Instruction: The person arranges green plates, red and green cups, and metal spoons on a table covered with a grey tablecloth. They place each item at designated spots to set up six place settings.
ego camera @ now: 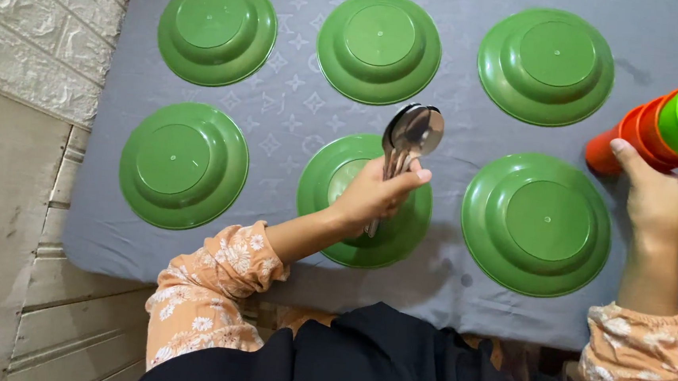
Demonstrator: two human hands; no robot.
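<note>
Spoons (411,132), a small bundle of metal ones, stand bowl-end up in the left hand (374,194), whose grip is clenched round their handles so the bunch stays together and a single one could be drawn off. That hand hovers over the green plate (330,178) at the 6 o'clock middle of the layout, hiding part of its centre.

At 3 o'clock the right hand (663,201) is closed round a nested stack of cups (661,129), orange ones with a bright green cup at the open end; the stack is tipped on its side and lifted clear of the surface, thumb pressed along it to keep the cups from sliding apart.

Six green plates lie in two rows of three on a grey patterned cloth (281,115), all apparently upside down with their raised bases showing, well apart from one another so each has its own place. The others sit at 11 o'clock (216,31), 12 o'clock (378,48), 1 o'clock (546,66), 8 o'clock (183,164) and 4 o'clock (535,223). A white brick-patterned wall (32,26) runs along the 9 o'clock side.
</note>
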